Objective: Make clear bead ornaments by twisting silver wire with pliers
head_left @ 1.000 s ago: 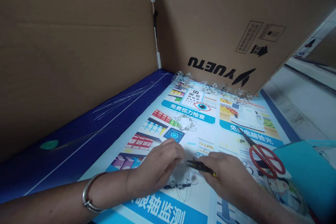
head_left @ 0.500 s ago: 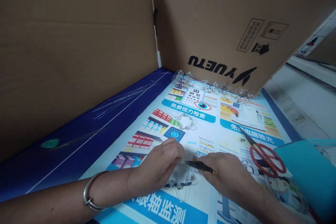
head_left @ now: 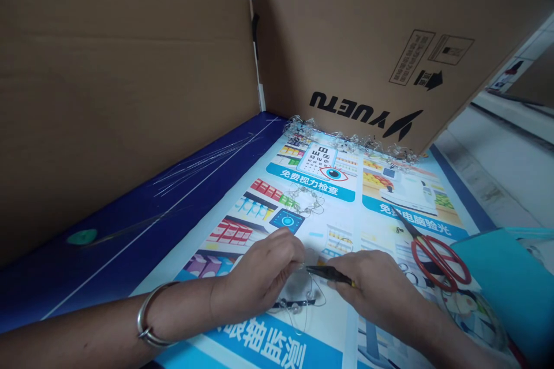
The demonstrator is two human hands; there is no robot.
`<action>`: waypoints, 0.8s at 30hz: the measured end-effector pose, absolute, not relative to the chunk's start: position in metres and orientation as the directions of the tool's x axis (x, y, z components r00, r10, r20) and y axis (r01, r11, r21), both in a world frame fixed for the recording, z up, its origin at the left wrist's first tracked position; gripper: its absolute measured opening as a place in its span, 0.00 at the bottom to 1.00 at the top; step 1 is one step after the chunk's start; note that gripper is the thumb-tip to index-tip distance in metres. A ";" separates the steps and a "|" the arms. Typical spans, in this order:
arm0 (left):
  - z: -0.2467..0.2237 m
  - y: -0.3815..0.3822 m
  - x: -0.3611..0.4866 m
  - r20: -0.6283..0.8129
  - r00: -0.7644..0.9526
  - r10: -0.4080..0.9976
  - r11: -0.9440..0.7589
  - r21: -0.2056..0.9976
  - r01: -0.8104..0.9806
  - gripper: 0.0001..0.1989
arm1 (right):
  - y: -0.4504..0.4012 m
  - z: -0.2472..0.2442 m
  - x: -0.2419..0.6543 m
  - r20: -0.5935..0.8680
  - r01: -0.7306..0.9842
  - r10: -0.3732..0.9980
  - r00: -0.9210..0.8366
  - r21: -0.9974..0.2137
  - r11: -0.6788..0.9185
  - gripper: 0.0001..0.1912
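My left hand (head_left: 270,268), with a metal bangle (head_left: 145,323) on its wrist, pinches the upper end of a clear beaded wire piece (head_left: 295,307). Wire loops and round clear beads hang below its fingertips. My right hand (head_left: 367,282) is closed round black pliers (head_left: 331,274), whose tips point left and meet the wire beside my left fingertips. Whether the jaws grip the wire is too small to tell. Another beaded wire ring (head_left: 306,200) lies on the printed sheet (head_left: 352,323) beyond my hands.
Red-handled scissors (head_left: 439,262) lie at the right beside a turquoise item (head_left: 504,282) and a coil of clear line (head_left: 474,317). Beaded wire pieces (head_left: 357,143) line the base of the cardboard walls (head_left: 346,29). Loose wires (head_left: 208,162) and a green item (head_left: 82,237) are at the left.
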State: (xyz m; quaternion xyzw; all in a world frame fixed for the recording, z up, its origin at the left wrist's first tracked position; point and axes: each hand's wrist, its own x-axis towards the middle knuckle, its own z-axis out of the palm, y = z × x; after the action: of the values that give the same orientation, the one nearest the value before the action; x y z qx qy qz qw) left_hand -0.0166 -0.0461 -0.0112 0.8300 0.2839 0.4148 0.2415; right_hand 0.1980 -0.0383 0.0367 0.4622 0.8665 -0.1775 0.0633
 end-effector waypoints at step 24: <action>-0.012 -0.045 -0.017 0.462 0.488 0.741 -0.658 0.645 0.389 0.07 | -0.032 0.038 0.193 -0.234 0.818 0.787 -0.571 -0.082 0.569 0.05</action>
State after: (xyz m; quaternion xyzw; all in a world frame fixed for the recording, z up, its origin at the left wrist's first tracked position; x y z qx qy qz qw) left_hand -0.0172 -0.0450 -0.0118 0.8298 0.3403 0.3745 0.2352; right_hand 0.1931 -0.0320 0.0375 0.4551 0.8816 -0.0909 0.0859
